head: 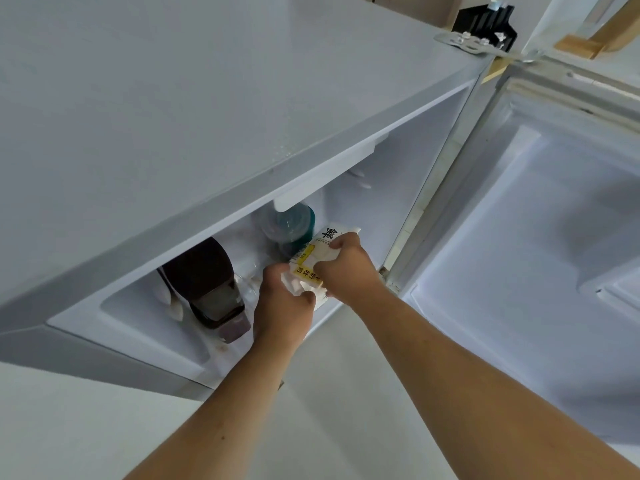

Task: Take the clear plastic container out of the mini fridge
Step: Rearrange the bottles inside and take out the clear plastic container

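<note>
I look down into the open mini fridge [360, 206]. Both my hands are inside it, closed on a clear plastic container [313, 259] with a white and yellow printed label on top. My left hand [282, 306] grips its near left corner, where crinkled clear plastic shows. My right hand [349, 268] grips its right side from above. The container sits at the right of the fridge floor, tilted; its underside is hidden by my hands.
A round clear tub with a teal lid [292, 225] stands just behind the container. A dark brown bottle [207, 282] lies to the left. The fridge top [173, 98] overhangs the opening. The open door [519, 244] stands to the right.
</note>
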Available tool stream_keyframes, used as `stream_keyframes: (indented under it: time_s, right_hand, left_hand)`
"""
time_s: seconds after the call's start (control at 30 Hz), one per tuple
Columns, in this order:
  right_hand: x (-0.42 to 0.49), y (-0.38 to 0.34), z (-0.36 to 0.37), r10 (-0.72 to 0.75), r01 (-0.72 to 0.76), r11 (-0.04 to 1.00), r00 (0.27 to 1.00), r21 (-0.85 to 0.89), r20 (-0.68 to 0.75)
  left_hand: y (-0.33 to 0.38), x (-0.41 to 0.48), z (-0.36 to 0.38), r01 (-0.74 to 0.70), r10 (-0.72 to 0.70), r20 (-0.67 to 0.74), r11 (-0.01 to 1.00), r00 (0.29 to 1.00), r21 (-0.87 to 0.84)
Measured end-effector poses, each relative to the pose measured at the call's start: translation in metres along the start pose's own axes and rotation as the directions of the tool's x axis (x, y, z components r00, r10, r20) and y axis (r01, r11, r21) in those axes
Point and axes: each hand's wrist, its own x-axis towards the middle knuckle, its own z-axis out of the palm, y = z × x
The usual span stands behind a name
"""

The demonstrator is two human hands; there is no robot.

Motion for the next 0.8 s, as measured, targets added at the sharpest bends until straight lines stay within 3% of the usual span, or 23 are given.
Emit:
stream_keyframes:
  time_s: [0.1,0.23,0.43,0.63,0.8]
  right_hand:
    - [0.003,0.004,-0.007,-0.024,0.025,0.999,0.999,0.029,-0.044]
    - [0.005,0.004,-0.020,-0.150,0.139,0.983,0.985,-0.118,-0.088]
    - [-0.002,0.014,-0.027,-0.091,0.046,0.941,0.988,-0.335,-0.121]
    - [0.010,0.022,-0.033,-0.090,0.055,0.967,0.987,-0.249,-0.132]
    - [0.031,0.014,-0.035,-0.170,0.094,0.938,0.964,-0.334,-0.206]
  left_hand:
    - [-0.001,0.004,0.002,-0.023,0.023,0.019,1.000,1.000,0.015]
    - [0.000,0.008,0.014,-0.028,0.029,0.110,0.999,0.994,-0.016]
    - [0.004,0.005,0.041,0.048,-0.015,0.177,0.983,0.984,-0.180]
    - [0.010,0.012,0.055,0.102,-0.034,0.220,0.945,0.975,-0.309]
    - [0.016,0.022,0.067,0.165,-0.079,0.221,0.900,0.972,-0.404]
